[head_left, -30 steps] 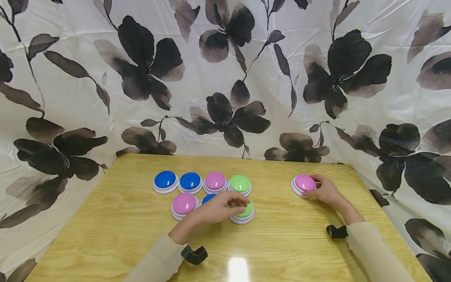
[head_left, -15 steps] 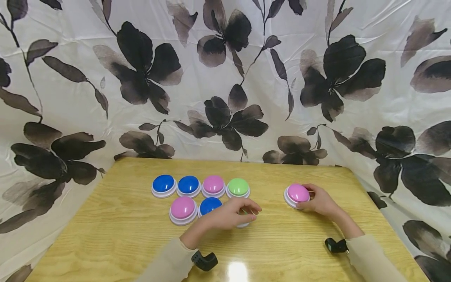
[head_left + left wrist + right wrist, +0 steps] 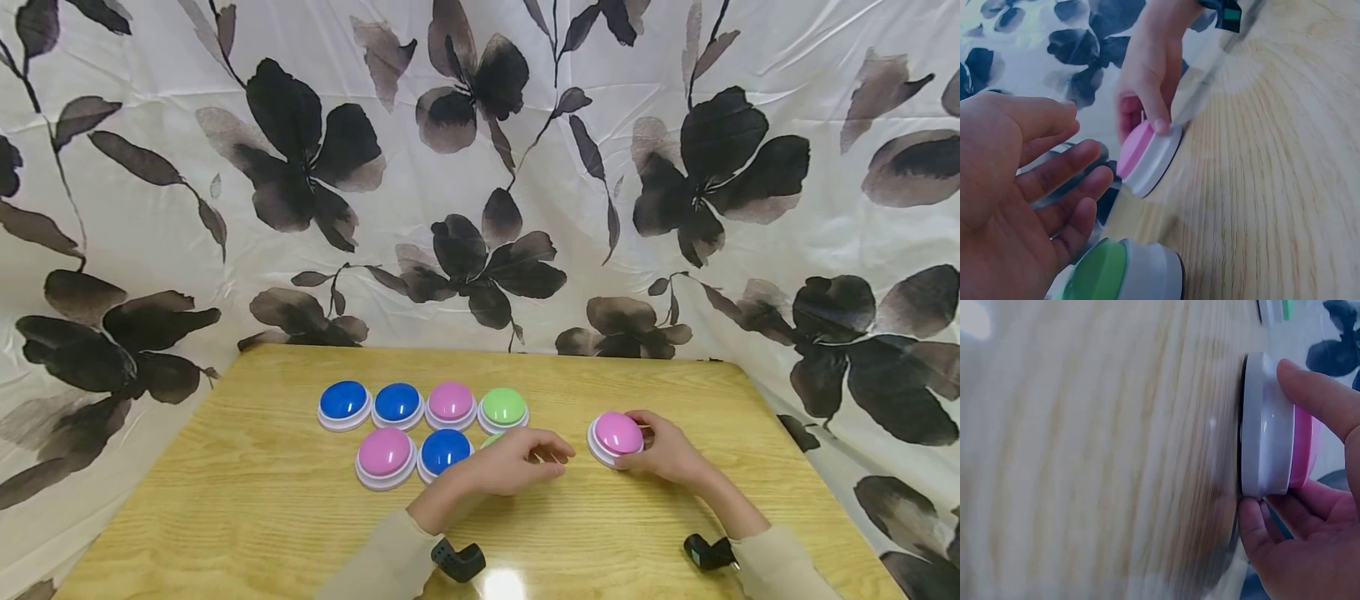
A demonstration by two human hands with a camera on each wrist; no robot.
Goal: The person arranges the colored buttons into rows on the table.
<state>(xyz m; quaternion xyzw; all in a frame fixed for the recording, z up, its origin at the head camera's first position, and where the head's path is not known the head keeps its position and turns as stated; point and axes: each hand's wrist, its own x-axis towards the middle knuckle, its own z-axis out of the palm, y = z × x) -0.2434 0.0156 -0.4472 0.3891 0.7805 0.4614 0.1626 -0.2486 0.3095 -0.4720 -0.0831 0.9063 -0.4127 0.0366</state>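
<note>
My right hand (image 3: 667,452) grips a pink dome push button (image 3: 618,433) by its white base, thumb on one side and fingers on the other. In the right wrist view that base (image 3: 1266,425) sits at or just above the table surface; I cannot tell which. My left hand (image 3: 517,462) hovers with loosely bent fingers and holds nothing. It covers most of a green push button (image 3: 1100,272) in the front row. Left of it in that row are a blue button (image 3: 446,451) and another pink button (image 3: 385,452).
The back row has two blue buttons (image 3: 343,400) (image 3: 397,402), a pink button (image 3: 451,402) and a green button (image 3: 504,407), side by side. They stand on a wooden table (image 3: 262,517). Behind hangs a white cloth (image 3: 390,217) with dark flowers.
My right hand has brought the pink button left and nearer to me. My left hand has shifted right across the front green button. The head view has tilted up slightly.
</note>
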